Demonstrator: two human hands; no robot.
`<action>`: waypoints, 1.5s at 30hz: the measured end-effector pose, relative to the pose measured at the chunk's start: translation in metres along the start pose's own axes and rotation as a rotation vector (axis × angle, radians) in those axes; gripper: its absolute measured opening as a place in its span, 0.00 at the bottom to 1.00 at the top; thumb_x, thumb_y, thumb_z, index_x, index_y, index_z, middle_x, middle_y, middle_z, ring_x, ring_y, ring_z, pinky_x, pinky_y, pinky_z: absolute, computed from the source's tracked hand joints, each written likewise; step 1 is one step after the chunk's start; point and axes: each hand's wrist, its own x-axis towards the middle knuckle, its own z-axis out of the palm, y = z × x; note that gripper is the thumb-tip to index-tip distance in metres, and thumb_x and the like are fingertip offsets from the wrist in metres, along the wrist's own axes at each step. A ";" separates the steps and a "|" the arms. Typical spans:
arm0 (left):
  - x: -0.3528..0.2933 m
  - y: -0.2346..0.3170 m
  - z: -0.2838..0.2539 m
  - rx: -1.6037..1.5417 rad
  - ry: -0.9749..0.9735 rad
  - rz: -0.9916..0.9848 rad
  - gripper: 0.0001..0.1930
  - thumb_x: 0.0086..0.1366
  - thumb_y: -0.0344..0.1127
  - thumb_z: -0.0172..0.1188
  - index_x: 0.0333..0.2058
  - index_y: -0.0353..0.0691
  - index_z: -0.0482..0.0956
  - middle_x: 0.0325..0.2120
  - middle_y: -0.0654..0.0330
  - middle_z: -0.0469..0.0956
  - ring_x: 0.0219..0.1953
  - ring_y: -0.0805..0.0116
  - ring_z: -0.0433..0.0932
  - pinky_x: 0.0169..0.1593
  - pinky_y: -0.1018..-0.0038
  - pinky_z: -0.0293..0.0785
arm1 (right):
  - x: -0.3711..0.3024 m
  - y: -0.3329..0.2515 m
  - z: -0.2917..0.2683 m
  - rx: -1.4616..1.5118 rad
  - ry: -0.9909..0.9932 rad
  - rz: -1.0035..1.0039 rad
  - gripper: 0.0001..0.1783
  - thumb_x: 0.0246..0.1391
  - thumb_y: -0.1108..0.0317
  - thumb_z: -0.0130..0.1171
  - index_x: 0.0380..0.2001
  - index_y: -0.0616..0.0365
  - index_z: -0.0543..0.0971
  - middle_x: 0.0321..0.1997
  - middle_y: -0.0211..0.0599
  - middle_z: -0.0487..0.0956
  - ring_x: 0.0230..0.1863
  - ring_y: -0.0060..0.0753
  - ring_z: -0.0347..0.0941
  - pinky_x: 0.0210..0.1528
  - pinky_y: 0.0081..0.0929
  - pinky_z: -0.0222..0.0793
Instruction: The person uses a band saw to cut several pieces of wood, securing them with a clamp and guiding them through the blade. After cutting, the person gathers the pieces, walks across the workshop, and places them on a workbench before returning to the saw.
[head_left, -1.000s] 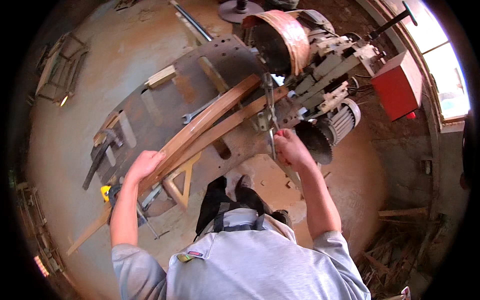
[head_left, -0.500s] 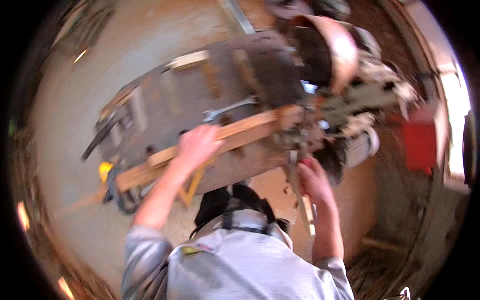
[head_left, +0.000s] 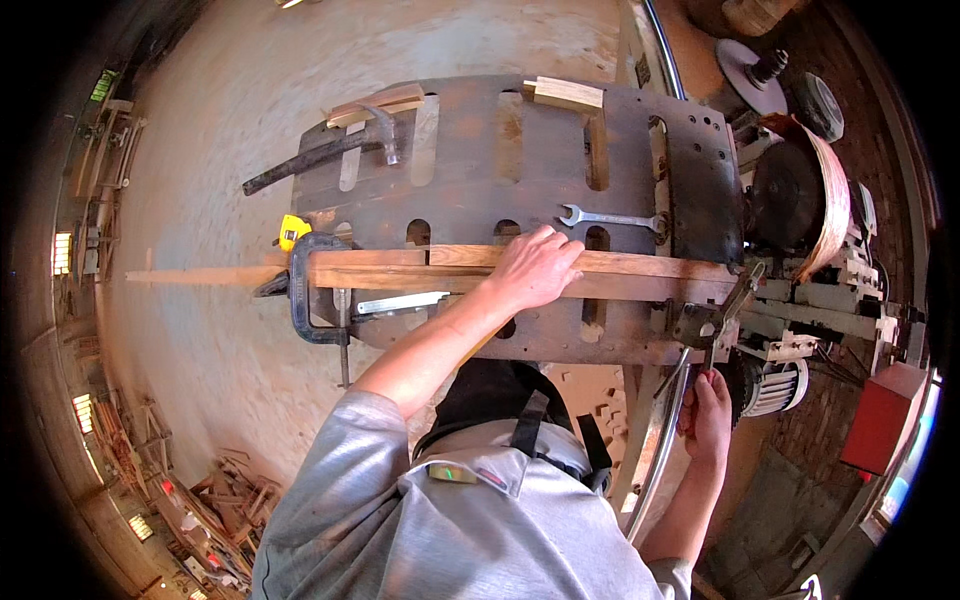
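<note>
My left hand (head_left: 540, 268) lies over a wooden strip (head_left: 640, 264), its fingers curled across the top edge. The strip lies along a second wooden piece on a slotted dark metal table (head_left: 460, 190). At the table's right end, my right hand (head_left: 708, 405) is closed round a red handle (head_left: 687, 412) below a metal toggle clamp (head_left: 735, 305), next to the strip's end. A black C-clamp (head_left: 302, 290) grips the wood's left part. Behind the left hand lies an open-end wrench (head_left: 612, 218).
A claw hammer (head_left: 330, 155), short wood blocks (head_left: 566, 94) and a yellow tape measure (head_left: 293, 232) rest toward the table's edges. To the right stand a machine with a round disc (head_left: 790, 195), a motor (head_left: 775, 388) and a red box (head_left: 884, 415). Scrap wood (head_left: 235, 495) is piled at lower left.
The view has turned and sharpened from a blur, so the table now looks level and farther right. My left hand stays on the wood, my right hand by the clamp.
</note>
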 end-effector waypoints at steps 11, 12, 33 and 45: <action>-0.016 -0.019 -0.007 -0.035 0.054 0.004 0.10 0.62 0.40 0.60 0.35 0.40 0.78 0.33 0.56 0.78 0.41 0.58 0.77 0.45 0.62 0.74 | -0.007 0.001 0.004 -0.276 0.061 -0.074 0.08 0.66 0.68 0.46 0.46 0.55 0.70 0.24 0.24 0.70 0.14 0.14 0.60 0.12 0.18 0.53; -0.013 -0.019 -0.006 -0.041 0.073 0.021 0.09 0.63 0.40 0.58 0.34 0.40 0.78 0.33 0.57 0.78 0.42 0.58 0.77 0.45 0.62 0.74 | -0.011 0.000 0.005 -0.347 0.082 -0.095 0.11 0.65 0.69 0.46 0.50 0.56 0.70 0.26 0.25 0.71 0.16 0.14 0.62 0.12 0.18 0.54; -0.006 0.050 -0.002 0.289 -0.055 0.041 0.44 0.54 0.58 0.67 0.62 0.38 0.62 0.45 0.48 0.75 0.48 0.51 0.74 0.49 0.56 0.70 | 0.025 0.056 0.008 -0.639 0.407 -0.490 0.15 0.61 0.63 0.54 0.37 0.68 0.76 0.31 0.39 0.80 0.36 0.30 0.75 0.41 0.30 0.71; -0.013 0.044 0.020 0.344 -0.006 0.104 0.44 0.49 0.63 0.67 0.58 0.38 0.68 0.41 0.52 0.75 0.43 0.56 0.75 0.44 0.60 0.71 | 0.022 0.068 -0.002 -0.695 0.453 -0.560 0.13 0.60 0.65 0.56 0.42 0.64 0.77 0.36 0.47 0.81 0.39 0.40 0.78 0.44 0.34 0.72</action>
